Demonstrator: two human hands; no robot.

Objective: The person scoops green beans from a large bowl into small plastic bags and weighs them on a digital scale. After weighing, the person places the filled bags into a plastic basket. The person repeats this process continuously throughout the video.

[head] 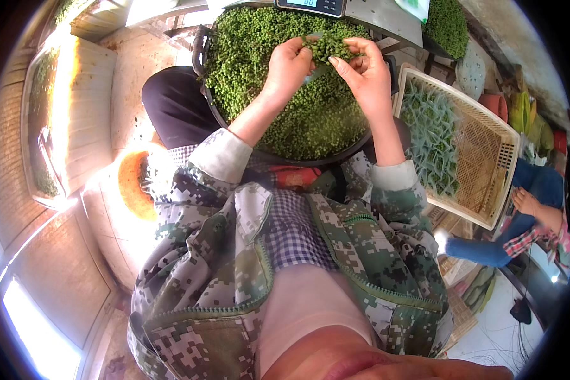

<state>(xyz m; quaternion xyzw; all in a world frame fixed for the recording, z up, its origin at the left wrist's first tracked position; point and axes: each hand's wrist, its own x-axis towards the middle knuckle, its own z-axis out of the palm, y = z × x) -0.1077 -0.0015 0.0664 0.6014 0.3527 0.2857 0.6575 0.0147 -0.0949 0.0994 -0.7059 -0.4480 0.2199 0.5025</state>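
Observation:
In front of me a large black tub (201,54) is heaped with green peppercorn clusters (247,61). Above the heap, my left hand (290,61) has its fingers curled around a small clear plastic bag (316,73), which is partly hidden behind the fingers. A bunch of green peppercorns (331,50) sits at the bag's top, between my two hands. My right hand (366,66) pinches the right side of that bunch with thumb and fingers.
A digital scale (311,5) rests on the metal table (384,21) beyond the tub. On the right, a cream plastic crate (506,142) holds several filled clear bags (432,142). Another person's hand (526,202) is farther right. An orange basin (135,183) stands left.

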